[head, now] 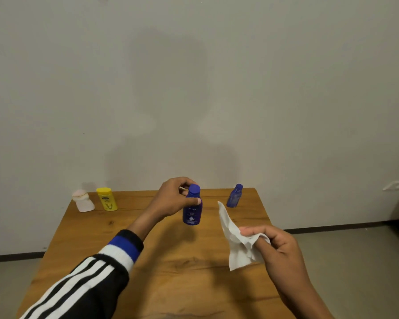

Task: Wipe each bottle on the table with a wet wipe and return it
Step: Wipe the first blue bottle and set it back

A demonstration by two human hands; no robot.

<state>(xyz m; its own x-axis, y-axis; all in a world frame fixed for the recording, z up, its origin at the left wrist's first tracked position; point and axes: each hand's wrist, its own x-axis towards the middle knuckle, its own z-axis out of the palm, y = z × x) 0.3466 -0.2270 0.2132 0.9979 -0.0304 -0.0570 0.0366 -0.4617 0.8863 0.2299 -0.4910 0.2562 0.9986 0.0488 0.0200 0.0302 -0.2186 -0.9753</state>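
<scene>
My left hand (pixel 171 199) grips a dark blue lotion bottle (pixel 192 210) by its neck, holding it upright above the middle of the wooden table (pixel 161 268). To its right, my right hand (pixel 274 245) pinches a white wet wipe (pixel 236 245) that hangs loose and crumpled, apart from the bottle. A second, smaller blue bottle (pixel 234 196) stands near the table's far right edge. At the far left stand a yellow bottle (pixel 107 199) and a pale pink-white bottle (pixel 83 201).
The table stands against a plain wall. Grey floor lies on both sides, with a dark skirting strip along the wall. A white wall socket (pixel 395 185) is at the far right.
</scene>
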